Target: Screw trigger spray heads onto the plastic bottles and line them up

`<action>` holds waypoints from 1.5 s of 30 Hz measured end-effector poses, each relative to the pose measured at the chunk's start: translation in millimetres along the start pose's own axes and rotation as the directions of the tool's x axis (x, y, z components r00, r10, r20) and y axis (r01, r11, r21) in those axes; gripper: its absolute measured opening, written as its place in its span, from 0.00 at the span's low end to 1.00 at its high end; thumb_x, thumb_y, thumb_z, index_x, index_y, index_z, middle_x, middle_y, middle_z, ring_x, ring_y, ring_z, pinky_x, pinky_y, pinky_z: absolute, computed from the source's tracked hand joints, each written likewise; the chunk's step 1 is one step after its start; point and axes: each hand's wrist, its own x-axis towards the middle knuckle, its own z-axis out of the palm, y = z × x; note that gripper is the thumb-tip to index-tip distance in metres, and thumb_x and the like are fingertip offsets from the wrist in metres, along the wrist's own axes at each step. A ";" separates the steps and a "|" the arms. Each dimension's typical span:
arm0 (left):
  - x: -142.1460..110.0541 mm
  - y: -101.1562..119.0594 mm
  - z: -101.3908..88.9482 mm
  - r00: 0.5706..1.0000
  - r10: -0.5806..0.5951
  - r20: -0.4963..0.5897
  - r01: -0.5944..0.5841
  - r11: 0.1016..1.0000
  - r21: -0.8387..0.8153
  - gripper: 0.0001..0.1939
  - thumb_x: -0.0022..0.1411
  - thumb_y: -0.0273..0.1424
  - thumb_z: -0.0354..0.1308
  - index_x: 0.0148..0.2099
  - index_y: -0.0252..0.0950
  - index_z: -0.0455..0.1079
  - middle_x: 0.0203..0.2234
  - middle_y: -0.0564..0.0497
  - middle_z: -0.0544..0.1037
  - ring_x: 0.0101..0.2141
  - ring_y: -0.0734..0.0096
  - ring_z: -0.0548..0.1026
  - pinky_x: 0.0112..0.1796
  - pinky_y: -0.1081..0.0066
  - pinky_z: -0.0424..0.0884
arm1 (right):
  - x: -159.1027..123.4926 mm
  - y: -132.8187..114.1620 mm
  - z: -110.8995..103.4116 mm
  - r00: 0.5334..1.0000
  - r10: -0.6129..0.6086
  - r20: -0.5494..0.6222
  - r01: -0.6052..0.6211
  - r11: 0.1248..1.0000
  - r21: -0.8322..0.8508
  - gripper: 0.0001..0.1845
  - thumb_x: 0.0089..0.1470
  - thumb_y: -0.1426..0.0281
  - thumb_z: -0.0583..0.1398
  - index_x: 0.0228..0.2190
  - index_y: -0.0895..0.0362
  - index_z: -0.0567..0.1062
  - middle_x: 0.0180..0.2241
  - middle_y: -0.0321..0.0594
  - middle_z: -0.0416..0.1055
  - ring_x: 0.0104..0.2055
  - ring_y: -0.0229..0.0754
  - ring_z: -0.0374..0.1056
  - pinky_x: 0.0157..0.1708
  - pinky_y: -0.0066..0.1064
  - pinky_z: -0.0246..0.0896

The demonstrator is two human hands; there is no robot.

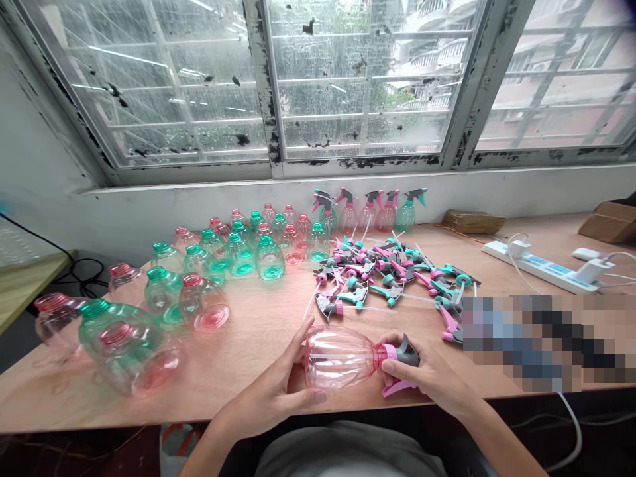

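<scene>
A clear pink spray bottle point(338, 358) lies on its side in the air just above the table's front edge, its neck to the right. My left hand point(271, 391) cups its base, thumb below and fingers above. My right hand point(422, 374) is closed round the neck end, at the pink collar of a grey-and-pink spray head point(407, 354). A straw runs inside the bottle. Beyond my hands is a pile of loose spray heads point(392, 268) in grey, pink and green, with white straws.
Several pink and green bottles without heads point(241, 255) stand at the left and back. Assembled spray bottles point(368, 215) line the wall. To the right are a white power strip point(539, 265), cables, a brown packet point(472, 222), a cardboard box point(609, 222) and a blurred-out patch point(531, 341).
</scene>
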 end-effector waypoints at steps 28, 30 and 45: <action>0.1 -4.1 -1.4 0.999 -0.001 0.033 -0.002 0.997 0.074 0.52 0.67 0.34 0.63 0.76 0.46 0.28 0.76 0.51 0.38 0.73 0.56 0.41 0.71 0.58 0.45 | 0.2 -1.8 0.7 0.999 0.026 0.019 -0.026 0.999 0.019 0.24 0.51 0.56 0.71 0.42 0.57 0.73 0.27 0.33 0.78 0.31 0.42 0.73 0.34 0.33 0.68; 0.3 -4.2 -1.2 0.999 0.002 0.032 -0.004 0.997 0.073 0.52 0.67 0.34 0.63 0.77 0.45 0.29 0.76 0.50 0.39 0.73 0.56 0.41 0.71 0.58 0.44 | 0.1 -2.2 0.6 1.000 0.027 0.017 -0.027 0.999 0.018 0.23 0.51 0.56 0.71 0.42 0.57 0.74 0.27 0.33 0.77 0.31 0.42 0.73 0.34 0.32 0.68; 2.0 -0.1 -0.6 1.000 0.001 0.026 -0.002 0.998 0.056 0.53 0.66 0.32 0.63 0.77 0.45 0.27 0.76 0.51 0.39 0.73 0.55 0.40 0.71 0.58 0.42 | 1.5 0.0 -0.2 1.000 0.002 0.000 -0.002 1.000 -0.014 0.22 0.52 0.57 0.71 0.42 0.57 0.74 0.27 0.32 0.76 0.30 0.42 0.74 0.34 0.33 0.70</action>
